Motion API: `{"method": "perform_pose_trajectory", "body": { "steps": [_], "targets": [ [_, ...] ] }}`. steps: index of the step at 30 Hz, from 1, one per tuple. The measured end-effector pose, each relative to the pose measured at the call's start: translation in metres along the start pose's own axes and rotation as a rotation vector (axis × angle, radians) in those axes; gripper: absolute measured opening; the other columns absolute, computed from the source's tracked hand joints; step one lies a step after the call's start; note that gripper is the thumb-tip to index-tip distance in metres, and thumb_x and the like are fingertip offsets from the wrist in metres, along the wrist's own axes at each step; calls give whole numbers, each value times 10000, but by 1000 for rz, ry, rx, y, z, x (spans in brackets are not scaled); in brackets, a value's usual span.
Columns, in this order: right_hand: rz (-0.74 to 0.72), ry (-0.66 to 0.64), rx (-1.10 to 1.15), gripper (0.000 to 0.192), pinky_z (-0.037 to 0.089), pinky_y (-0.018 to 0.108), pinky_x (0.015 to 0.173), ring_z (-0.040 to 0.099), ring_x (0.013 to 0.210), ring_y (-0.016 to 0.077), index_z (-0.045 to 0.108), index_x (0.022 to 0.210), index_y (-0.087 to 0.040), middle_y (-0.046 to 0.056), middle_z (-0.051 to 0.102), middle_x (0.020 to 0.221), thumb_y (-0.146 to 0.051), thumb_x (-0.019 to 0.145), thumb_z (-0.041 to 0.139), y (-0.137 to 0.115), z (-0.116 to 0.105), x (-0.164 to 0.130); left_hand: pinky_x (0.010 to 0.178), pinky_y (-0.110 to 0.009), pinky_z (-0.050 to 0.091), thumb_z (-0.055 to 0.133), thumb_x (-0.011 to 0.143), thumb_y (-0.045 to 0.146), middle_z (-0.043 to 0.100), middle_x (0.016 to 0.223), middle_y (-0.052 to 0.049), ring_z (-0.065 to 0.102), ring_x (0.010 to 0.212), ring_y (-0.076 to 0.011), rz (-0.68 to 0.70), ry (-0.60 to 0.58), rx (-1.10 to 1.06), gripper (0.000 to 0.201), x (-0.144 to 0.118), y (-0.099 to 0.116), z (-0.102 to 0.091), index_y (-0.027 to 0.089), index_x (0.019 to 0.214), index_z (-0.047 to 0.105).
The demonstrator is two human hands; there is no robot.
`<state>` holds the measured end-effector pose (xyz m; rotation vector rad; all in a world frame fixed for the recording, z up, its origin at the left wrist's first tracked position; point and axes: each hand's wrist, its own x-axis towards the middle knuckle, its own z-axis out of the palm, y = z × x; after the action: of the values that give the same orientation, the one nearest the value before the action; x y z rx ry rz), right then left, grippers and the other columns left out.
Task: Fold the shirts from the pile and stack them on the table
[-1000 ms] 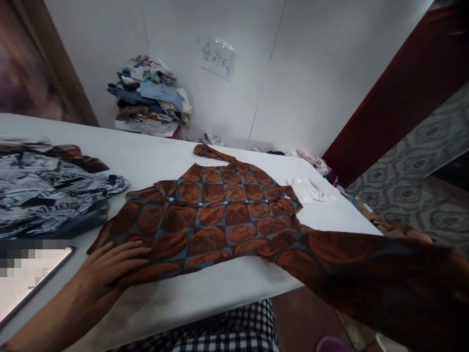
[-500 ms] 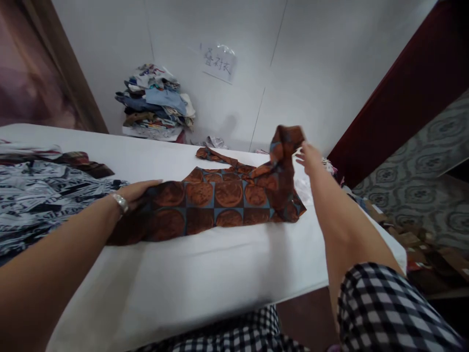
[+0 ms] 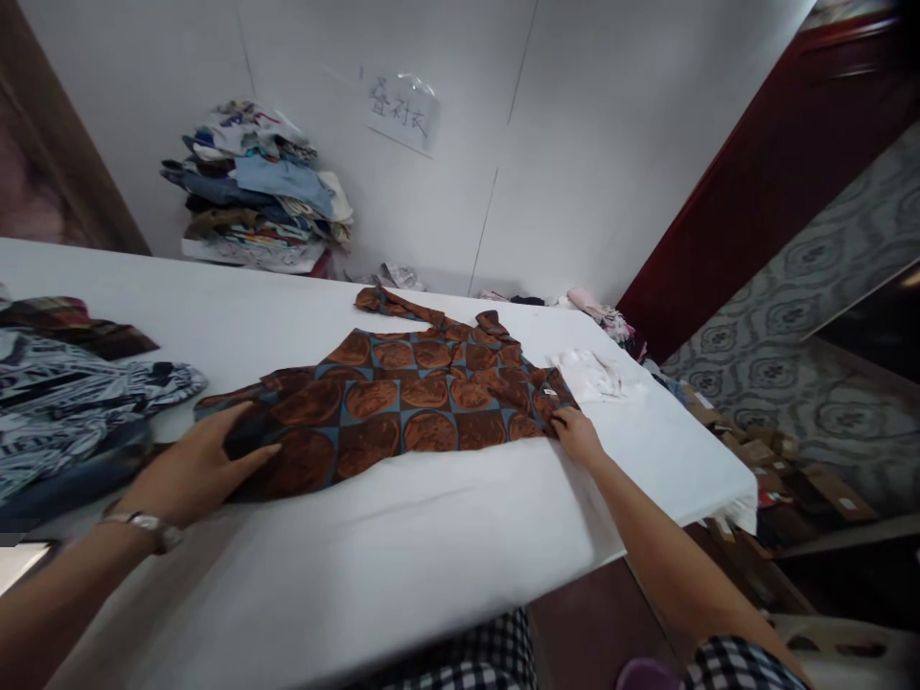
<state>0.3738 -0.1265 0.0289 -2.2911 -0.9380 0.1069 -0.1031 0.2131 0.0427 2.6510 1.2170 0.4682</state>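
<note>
A brown shirt point(image 3: 431, 391) with blue squares and large round motifs lies folded lengthwise on the white table point(image 3: 431, 537). One sleeve stretches out toward the wall. At the shirt's left end is my left hand point(image 3: 205, 455), thumb and fingers spread apart against the cloth; it wears a metal bracelet. My right hand point(image 3: 577, 436) pinches the near edge at the shirt's right end, close to a small white label point(image 3: 550, 392). The fingertips there are partly hidden.
To the left lie black-and-white printed clothes point(image 3: 79, 407) and a plaid garment point(image 3: 79, 326). A tall clothes pile point(image 3: 265, 192) stands against the wall, near a handwritten sign point(image 3: 401, 113). White cloth point(image 3: 589, 374) lies beyond my right hand. Cardboard boxes point(image 3: 838, 489) sit off the table's right end.
My right hand has come down from holding a sleeve raised to the shirt's right near edge. That sleeve now lies on the shirt. The left hand's fingers have spread. The view has shifted right.
</note>
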Motion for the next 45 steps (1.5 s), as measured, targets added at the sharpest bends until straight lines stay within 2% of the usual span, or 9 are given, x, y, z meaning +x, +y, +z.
{"method": "perform_pose_trajectory", "body": {
  "steps": [6, 13, 16, 20, 28, 32, 35, 40, 45],
  "targets": [
    [87, -11, 111, 417, 488, 340, 641, 601, 621, 210, 658, 806, -160, 54, 647, 603, -516, 825, 443, 19, -27, 4, 1048, -418, 428, 358, 792, 217, 508, 1405, -159, 547, 1224, -275, -37, -93, 55, 631, -7, 7, 1, 85, 1405, 434],
    [-146, -67, 42, 361, 441, 387, 937, 592, 1050, 254, 698, 993, -192, 106, 678, 1132, -444, 746, 622, 6, -12, -19, 1036, -434, 431, 373, 841, 434, 537, 1365, -186, 541, 1217, -304, -87, -3, -4, 666, -13, 3, -18, 56, 1385, 439],
    [-115, -24, 24, 253, 418, 394, 950, 591, 994, 256, 689, 827, -180, 114, 693, 996, -372, 768, 536, 4, 2, -14, 1038, -481, 408, 400, 848, 542, 494, 1408, -210, 502, 1252, -341, 31, 94, 80, 718, -30, 28, -16, 55, 1372, 462],
    [-24, 36, 116, 365, 463, 367, 811, 605, 850, 238, 656, 886, -173, 101, 695, 890, -440, 807, 420, 13, -4, -2, 1042, -509, 366, 468, 855, 402, 551, 1383, -153, 489, 1272, -328, 255, -15, 220, 431, -46, 45, -2, 163, 1157, 662],
    [7, 7, 133, 451, 400, 308, 576, 496, 589, 179, 545, 634, -210, 16, 560, 563, -645, 740, 489, 23, -40, -11, 1037, -529, 350, 415, 838, 216, 704, 1140, -128, 551, 1217, -312, 309, 32, 206, 268, -56, 23, -18, 174, 886, 676],
    [-36, -132, -3, 383, 429, 326, 610, 556, 625, 208, 595, 680, -217, 32, 622, 619, -571, 782, 486, 37, -48, -37, 1083, -521, 327, 430, 816, 212, 715, 1123, -97, 549, 1229, -286, 338, -30, 146, 238, -89, 14, -16, 213, 828, 668],
    [-10, -77, -175, 323, 472, 365, 663, 618, 697, 250, 657, 809, -216, 66, 688, 735, -490, 783, 489, 43, -50, -47, 1083, -496, 357, 434, 819, 280, 699, 1169, -79, 584, 1185, -263, 281, -96, 69, 242, -107, 11, -9, 232, 836, 671],
    [-350, 187, -158, 358, 496, 443, 902, 632, 1008, 279, 668, 1045, -192, 129, 695, 1076, -424, 857, 471, -3, -28, -52, 1018, -428, 438, 420, 868, 531, 669, 1227, -92, 622, 1109, -258, 147, 7, -35, 419, -100, 21, -16, 222, 968, 685],
    [-686, -71, 80, 336, 427, 437, 1072, 522, 1262, 229, 656, 1150, -224, 108, 603, 1313, -409, 930, 483, -82, 26, -64, 1013, -332, 442, 364, 899, 456, 669, 1206, -86, 608, 1123, -229, -11, 42, 4, 421, -52, 36, -31, 194, 1017, 672]
  ]
}}
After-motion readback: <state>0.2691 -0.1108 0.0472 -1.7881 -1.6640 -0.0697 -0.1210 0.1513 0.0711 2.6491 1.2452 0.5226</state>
